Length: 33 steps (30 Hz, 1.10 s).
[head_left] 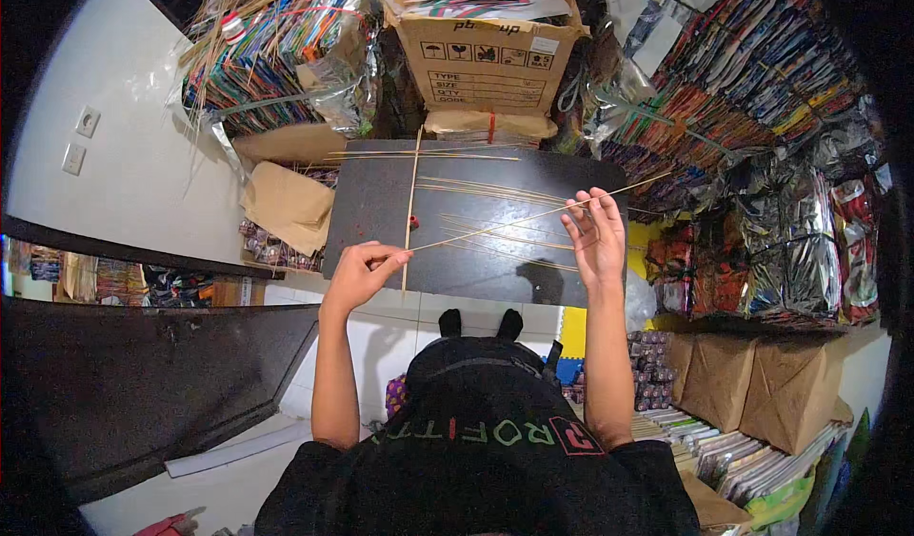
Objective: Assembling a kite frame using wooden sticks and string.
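My left hand pinches one end of a long thin straw-coloured stick between thumb and fingers. The stick slants up to the right, above a dark tabletop. Farther along it, my right hand is raised with its fingertips closed on the stick, whose far end sticks out past them. Below lie several loose thin sticks, roughly side by side. Another group of sticks lies along the far side. A thicker pale stick crosses the table from front to back, beside a small red thing.
An open cardboard box stands beyond the table. Tall stacks of folded colourful packets rise at the far left, and more packets at the right. Brown paper packages sit at the lower right. A white wall bounds the left.
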{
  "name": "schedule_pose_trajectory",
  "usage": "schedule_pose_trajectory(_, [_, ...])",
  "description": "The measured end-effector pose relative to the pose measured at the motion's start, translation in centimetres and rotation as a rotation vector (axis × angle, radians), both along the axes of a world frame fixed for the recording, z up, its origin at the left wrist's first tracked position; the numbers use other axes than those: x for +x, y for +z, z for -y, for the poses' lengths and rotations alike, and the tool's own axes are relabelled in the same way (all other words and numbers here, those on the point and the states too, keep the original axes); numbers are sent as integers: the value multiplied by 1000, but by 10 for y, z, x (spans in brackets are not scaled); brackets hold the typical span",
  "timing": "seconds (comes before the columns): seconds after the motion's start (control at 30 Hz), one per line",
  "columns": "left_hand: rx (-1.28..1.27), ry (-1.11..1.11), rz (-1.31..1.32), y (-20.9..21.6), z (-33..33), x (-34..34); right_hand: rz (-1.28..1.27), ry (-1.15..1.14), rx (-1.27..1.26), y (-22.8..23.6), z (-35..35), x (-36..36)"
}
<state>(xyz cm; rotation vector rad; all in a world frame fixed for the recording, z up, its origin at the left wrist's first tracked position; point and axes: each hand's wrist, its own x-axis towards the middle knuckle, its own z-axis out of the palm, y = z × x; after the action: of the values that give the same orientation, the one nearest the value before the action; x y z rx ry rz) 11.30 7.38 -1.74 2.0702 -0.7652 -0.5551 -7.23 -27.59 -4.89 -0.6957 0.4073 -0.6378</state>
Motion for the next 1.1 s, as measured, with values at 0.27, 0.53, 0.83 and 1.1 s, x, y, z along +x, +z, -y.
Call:
schedule_pose_trajectory(0.27, [-51, -57, -47, 7, 6, -2, -43, -129, -77, -4, -1, 1])
schedule_pose_trajectory(0.53, [-52, 140, -44, -5, 17, -5, -30, -203, -184, -2, -13, -1])
schedule_pose_trajectory(0.83, [60, 252, 194, -9, 26, -15, 89, -176, -230, 1, -24, -7])
schedule_pose_trajectory(1.1, [-28, -26, 220, 9, 37, -35, 116, -154, -213, 1, -24, -17])
